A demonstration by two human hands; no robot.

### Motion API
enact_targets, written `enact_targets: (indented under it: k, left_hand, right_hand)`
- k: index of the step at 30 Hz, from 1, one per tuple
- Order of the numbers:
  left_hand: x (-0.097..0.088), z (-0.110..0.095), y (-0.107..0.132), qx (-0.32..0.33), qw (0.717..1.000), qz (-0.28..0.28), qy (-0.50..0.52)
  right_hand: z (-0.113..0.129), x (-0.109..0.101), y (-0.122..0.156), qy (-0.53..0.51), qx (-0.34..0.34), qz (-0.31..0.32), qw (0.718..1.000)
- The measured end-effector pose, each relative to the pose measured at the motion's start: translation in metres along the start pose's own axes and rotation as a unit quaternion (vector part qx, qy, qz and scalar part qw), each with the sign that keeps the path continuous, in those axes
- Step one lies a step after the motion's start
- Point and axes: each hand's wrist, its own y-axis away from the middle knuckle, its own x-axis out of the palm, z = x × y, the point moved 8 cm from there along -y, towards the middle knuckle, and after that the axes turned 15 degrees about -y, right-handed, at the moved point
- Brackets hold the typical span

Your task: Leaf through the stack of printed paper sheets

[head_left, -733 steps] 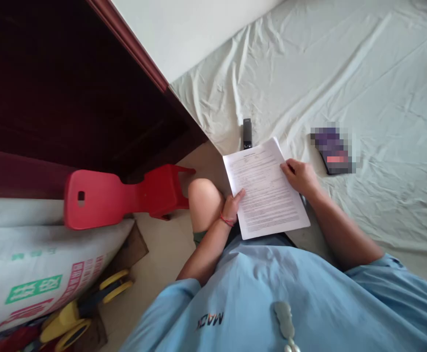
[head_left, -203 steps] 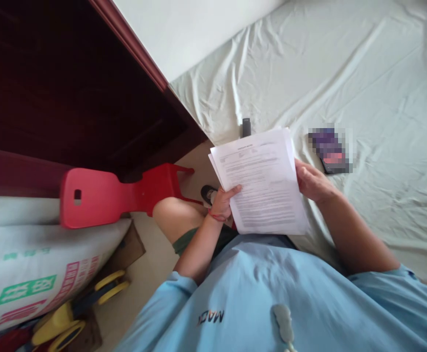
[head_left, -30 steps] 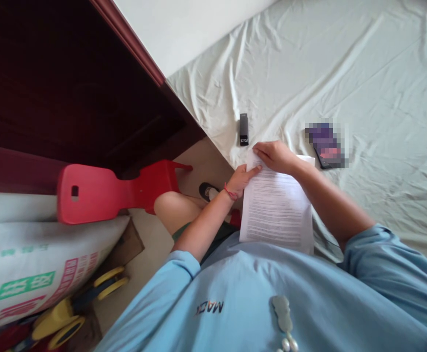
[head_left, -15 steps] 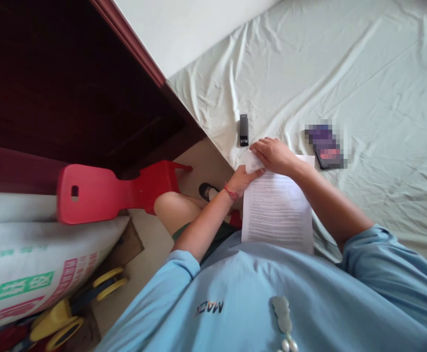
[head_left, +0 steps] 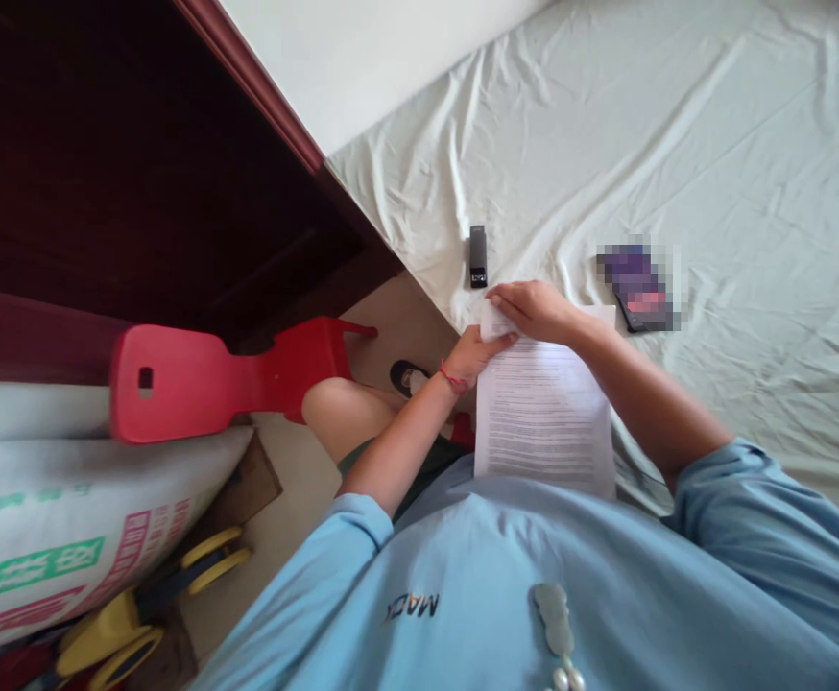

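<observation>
A stack of printed white papers (head_left: 541,413) lies on the edge of a bed covered by a pale sheet (head_left: 679,125). My left hand (head_left: 475,349), with a red band at the wrist, grips the stack's top-left corner with its thumb on the page. My right hand (head_left: 535,309) rests over the top edge of the same corner, fingers curled down onto the paper. A small black stapler (head_left: 478,255) lies on the sheet just beyond both hands, apart from them.
A dark phone (head_left: 639,285) lies on the sheet to the right of the papers. A dark wooden headboard (head_left: 175,192) stands at the left. On the floor are a red plastic stool (head_left: 210,379), a printed sack (head_left: 66,518) and a yellow wheeled toy (head_left: 146,614).
Earlier I held the papers up in both hands; they now lie flat on the bed. In the last second my right hand shifted slightly on the top corner.
</observation>
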Motion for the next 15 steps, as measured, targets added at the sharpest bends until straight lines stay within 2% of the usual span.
enact_targets:
  k: [3,9,12,15]
  left_hand:
    - [-0.003,0.001,0.0,0.005,1.0,0.006,0.025]
    - [-0.006,0.005,-0.001,-0.011,0.997,0.003,0.072]
    - [-0.015,0.012,-0.007,-0.03,0.994,-0.053,0.096]
    - [-0.031,0.015,-0.014,-0.003,0.986,-0.125,0.106]
  right_hand:
    - [-0.013,-0.009,0.003,-0.009,0.038,-0.031,0.999]
    - [-0.031,-0.008,-0.004,-0.009,0.069,-0.019,0.997]
    - [-0.038,-0.005,-0.016,-0.012,0.076,-0.004,0.997]
    - [-0.041,-0.003,-0.026,-0.003,0.08,0.014,0.997]
